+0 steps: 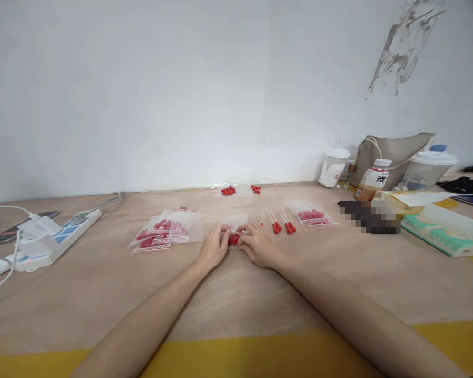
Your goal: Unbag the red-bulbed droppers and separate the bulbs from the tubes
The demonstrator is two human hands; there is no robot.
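Both my hands meet at the middle of the wooden table (228, 294). My left hand (214, 247) and my right hand (257, 243) pinch the two sides of a small clear zip bag of red-bulb droppers (234, 231) that lies on the table. A pile of filled zip bags (166, 231) lies to the left. Several loose droppers (280, 222) lie just right of my right hand, and two more filled bags (311, 215) beyond them. A heap of loose red bulbs and plastic (238, 190) sits by the wall.
A white power strip (55, 239) with plugs and cables lies at the left, next to a phone (8, 231). At the right stand two lidded cups (335, 167), a drink bottle (372, 181), a beige bag (394, 155) and a tissue pack (441, 231). A yellow stripe (236, 357) runs along the near edge.
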